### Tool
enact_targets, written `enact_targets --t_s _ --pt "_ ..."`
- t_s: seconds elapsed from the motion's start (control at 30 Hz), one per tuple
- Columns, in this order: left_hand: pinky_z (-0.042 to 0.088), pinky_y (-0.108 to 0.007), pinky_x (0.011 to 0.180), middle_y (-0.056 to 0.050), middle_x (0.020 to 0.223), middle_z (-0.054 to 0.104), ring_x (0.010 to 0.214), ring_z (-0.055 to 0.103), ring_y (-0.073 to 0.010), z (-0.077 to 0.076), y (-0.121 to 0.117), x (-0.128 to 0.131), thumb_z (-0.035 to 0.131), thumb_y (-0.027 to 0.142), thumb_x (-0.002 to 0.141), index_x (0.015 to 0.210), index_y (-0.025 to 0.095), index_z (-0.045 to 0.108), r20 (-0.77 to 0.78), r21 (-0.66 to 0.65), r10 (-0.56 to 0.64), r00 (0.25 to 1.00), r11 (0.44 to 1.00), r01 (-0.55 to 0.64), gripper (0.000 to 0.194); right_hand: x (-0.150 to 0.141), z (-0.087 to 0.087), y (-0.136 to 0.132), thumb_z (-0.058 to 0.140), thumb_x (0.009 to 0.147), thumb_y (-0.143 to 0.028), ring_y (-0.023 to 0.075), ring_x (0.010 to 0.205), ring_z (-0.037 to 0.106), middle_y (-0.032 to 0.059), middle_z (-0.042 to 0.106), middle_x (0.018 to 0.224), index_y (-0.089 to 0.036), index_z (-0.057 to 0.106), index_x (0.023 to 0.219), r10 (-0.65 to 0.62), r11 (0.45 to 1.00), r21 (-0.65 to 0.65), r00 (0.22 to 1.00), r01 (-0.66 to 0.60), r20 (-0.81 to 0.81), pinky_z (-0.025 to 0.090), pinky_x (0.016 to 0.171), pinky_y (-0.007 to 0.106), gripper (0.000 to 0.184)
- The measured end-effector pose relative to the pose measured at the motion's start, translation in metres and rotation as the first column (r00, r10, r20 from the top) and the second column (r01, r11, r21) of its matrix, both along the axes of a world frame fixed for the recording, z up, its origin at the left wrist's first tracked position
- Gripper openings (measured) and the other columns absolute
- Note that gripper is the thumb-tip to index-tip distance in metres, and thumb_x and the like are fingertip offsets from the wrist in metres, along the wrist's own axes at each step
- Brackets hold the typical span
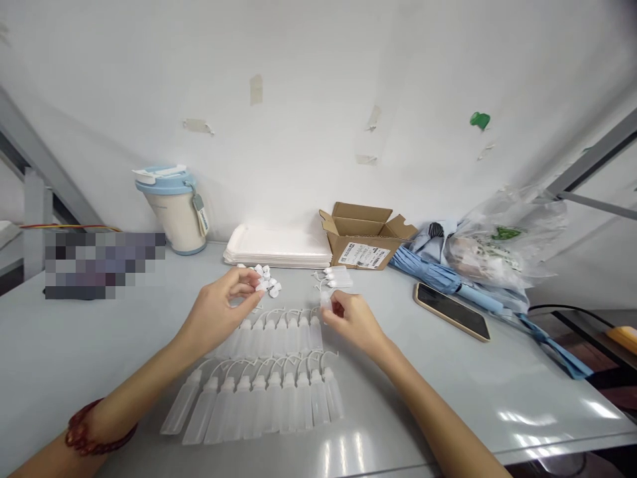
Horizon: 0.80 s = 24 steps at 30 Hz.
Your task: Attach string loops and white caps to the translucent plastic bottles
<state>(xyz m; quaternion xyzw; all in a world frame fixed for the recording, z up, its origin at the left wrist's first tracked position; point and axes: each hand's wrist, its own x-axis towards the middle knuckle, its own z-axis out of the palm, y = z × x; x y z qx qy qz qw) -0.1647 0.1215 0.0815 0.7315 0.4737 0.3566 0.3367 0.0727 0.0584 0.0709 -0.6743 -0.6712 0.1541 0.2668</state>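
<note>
1. Laid out, by my read: a front row of 10 translucent bottles (257,410), thin strands curving off the tops. Back row (281,340) sits beyond it, left end blocked by the left hand (216,307), so no count.
2. Left over, by my read: a pile of small white pieces (273,287) past the back row, plus a few spare bottles (342,276) lying by the carton (361,254).
3. Right hand (355,318): pinching a small bottle (325,301), thumb against fingers, near the back row's right end.
4. Left hand: curled, fingertips at the white pieces. Can't tell if it's got hold of any.
5. Containers: bottles frosted, contents unreadable. Carton flaps up, bottom not visible. Tumbler (174,218) lidded. Plastic bag (490,252) bulges, contents unclear.
</note>
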Motion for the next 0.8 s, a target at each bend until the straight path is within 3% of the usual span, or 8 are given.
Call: enact_targets --t_s 0.13,0.23,0.37,0.47,0.6,0.8 --pt "0.053 -0.028 0.067 -0.003 0.083 0.066 0.079 0.064 -0.019 0.001 -0.007 0.005 0.063 0.039 0.076 0.091 0.019 0.057 0.137 -0.145 -0.159 0.978 0.973 0.179 0.026 -0.011 -0.006 -0.005 0.054 0.077 -0.03 0.0105 0.05 0.043 -0.0028 0.05 0.06 -0.018 0.048 0.073 0.036 0.986 0.163 0.999 -0.041 0.038 0.031 0.05 0.022 0.014" --pt "0.054 -0.03 0.076 -0.004 0.087 0.065 0.083 0.063 -0.018 0.002 -0.013 0.009 0.064 0.035 0.076 0.089 0.019 0.061 0.181 -0.132 -0.259 0.949 0.949 0.285 0.02 -0.017 -0.01 -0.009 0.053 0.082 -0.031 0.0118 0.051 0.047 -0.0005 0.055 0.064 -0.018 0.05 0.082 0.096 0.955 0.271 0.99 -0.12 0.101 0.035 0.051 0.022 0.013" --pt "0.054 -0.029 0.076 -0.004 0.094 0.065 0.085 0.061 -0.0177 0.002 -0.022 0.012 0.061 0.03 0.08 0.089 0.021 0.064 0.163 -0.036 -0.343 0.925 0.935 0.353 0.014 -0.024 -0.012 -0.014 0.05 0.086 -0.028 0.0129 0.053 0.052 0.0019 0.058 0.068 -0.017 0.051 0.088 0.146 0.901 0.382 0.974 -0.204 0.176 0.039 0.051 0.022 0.011" --pt "0.053 -0.029 0.074 -0.005 0.096 0.065 0.083 0.061 -0.0175 0.002 -0.028 0.014 0.057 0.028 0.083 0.09 0.021 0.065 0.076 0.105 -0.364 0.928 0.929 0.355 0.013 -0.029 -0.013 -0.015 0.05 0.087 -0.025 0.0141 0.056 0.055 0.004 0.06 0.072 -0.017 0.05 0.088 0.179 0.877 0.405 0.957 -0.26 0.228 0.04 0.05 0.023 0.008" --pt "0.052 -0.029 0.071 -0.005 0.092 0.067 0.077 0.061 -0.0167 0.003 -0.032 0.015 0.052 0.026 0.085 0.09 0.021 0.065 -0.032 0.269 -0.306 0.952 0.914 0.303 0.014 -0.031 -0.015 -0.016 0.049 0.088 -0.023 0.0173 0.069 0.06 0.0077 0.063 0.082 -0.018 0.05 0.091 0.189 0.858 0.421 0.942 -0.295 0.276 0.045 0.055 0.025 0.006" --pt "0.055 -0.028 0.073 -0.005 0.095 0.067 0.082 0.063 -0.0182 0.001 -0.031 0.014 0.056 0.027 0.082 0.088 0.021 0.067 0.025 0.191 -0.248 0.968 0.952 0.239 0.014 -0.031 -0.017 -0.017 0.05 0.089 -0.02 0.0194 0.077 0.062 0.01 0.064 0.086 -0.017 0.05 0.093 0.198 0.828 0.466 0.94 -0.313 0.279 0.05 0.061 0.028 0.005"
